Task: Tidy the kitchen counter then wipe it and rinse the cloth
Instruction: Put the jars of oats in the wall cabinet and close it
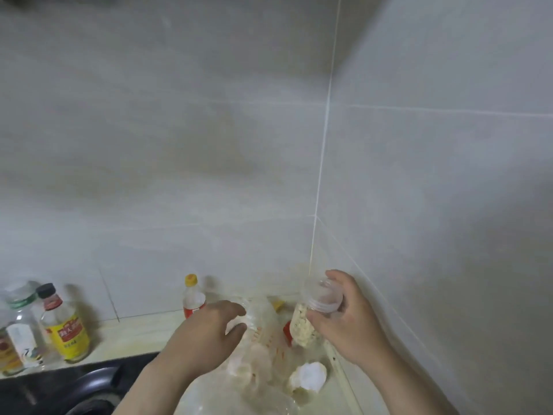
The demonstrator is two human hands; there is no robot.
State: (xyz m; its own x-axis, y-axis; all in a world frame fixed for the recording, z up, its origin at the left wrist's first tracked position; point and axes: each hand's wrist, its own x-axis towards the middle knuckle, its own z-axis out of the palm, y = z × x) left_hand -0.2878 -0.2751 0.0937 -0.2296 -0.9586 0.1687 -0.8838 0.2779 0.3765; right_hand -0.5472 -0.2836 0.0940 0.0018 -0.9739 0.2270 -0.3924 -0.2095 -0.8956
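The right hand grips a clear plastic jar holding pale crumbly contents, lifted above the counter in the tiled corner. The left hand curls its fingers and thumb around a clear plastic container just beside it. A yellow-capped bottle stands behind. Sauce bottles stand far left.

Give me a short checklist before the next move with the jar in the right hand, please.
1. Right hand grips the clear jar: ok.
2. Jar upright: not ok, it is tilted.
3. Jar lid closed: cannot tell, blurred.
4. Left hand free: cannot tell; its fingers are at a clear plastic container.
5. Yellow-capped bottle standing clear of both hands: ok.
6. Counter ready for wiping: not ok, things still on it.
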